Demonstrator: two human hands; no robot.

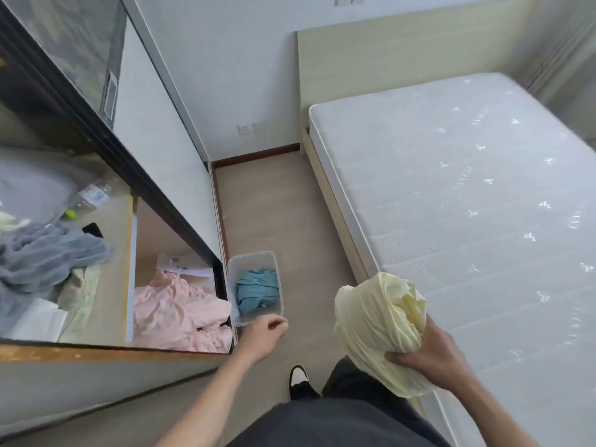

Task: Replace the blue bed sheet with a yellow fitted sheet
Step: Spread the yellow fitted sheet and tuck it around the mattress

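Yellow fitted sheet [374, 321], bunched in a ball, gripped from below by the right hand [429, 353], fingers curled into the cloth. Bare mattress [467, 188] lies just right of it, long axis running away toward the headboard [387, 56]. Left hand [264, 333] holds nothing, fingers loosely curled, above the clear bin [254, 259] with the blue bed sheet [258, 290]. Nothing lies between bundle and mattress.

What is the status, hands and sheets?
Right hand grips bunched yellow sheet; left hand free. Blue sheet in bin. Mattress bare.
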